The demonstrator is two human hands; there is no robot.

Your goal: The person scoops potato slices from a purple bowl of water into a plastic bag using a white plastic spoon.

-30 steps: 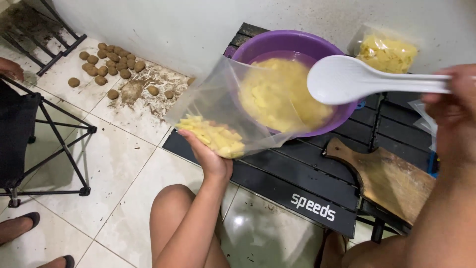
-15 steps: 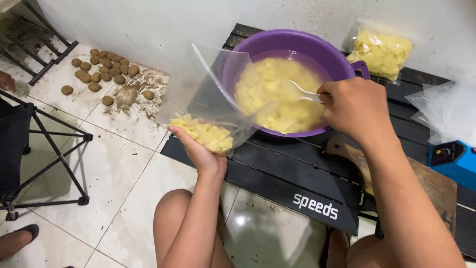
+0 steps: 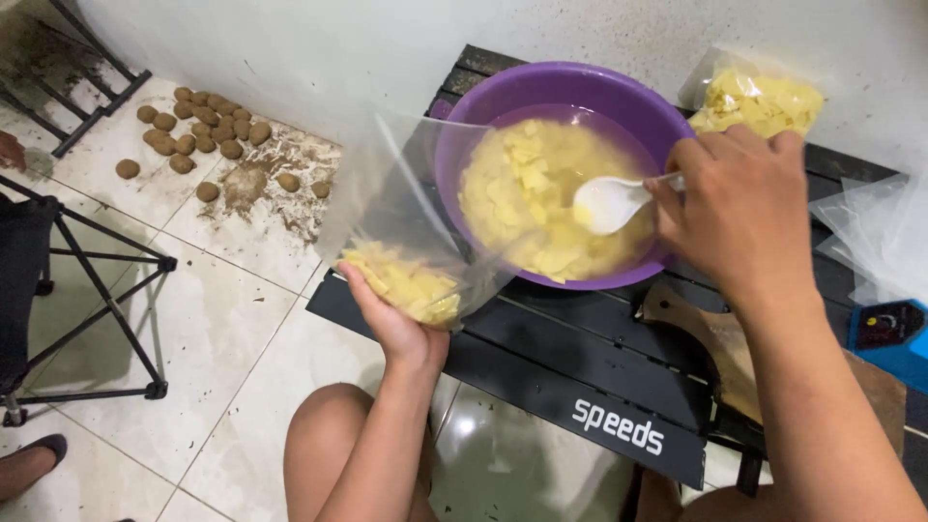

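Observation:
My left hand cups from below a clear plastic bag that stands open, with yellow sliced pieces at its bottom. The bag leans against a purple basin on a low black slatted table. The basin holds water and many yellow slices. My right hand grips the handle of a white spoon; its bowl dips into the slices in the basin.
A filled bag of yellow slices lies behind the basin. Empty clear bags, a blue device and a wooden board sit at right. Brown round tubers lie on the tiled floor. A black folding frame stands at left.
A second ago my right hand held the spoon up over the basin; it then lowered it into the slices. The left hand kept holding the bag.

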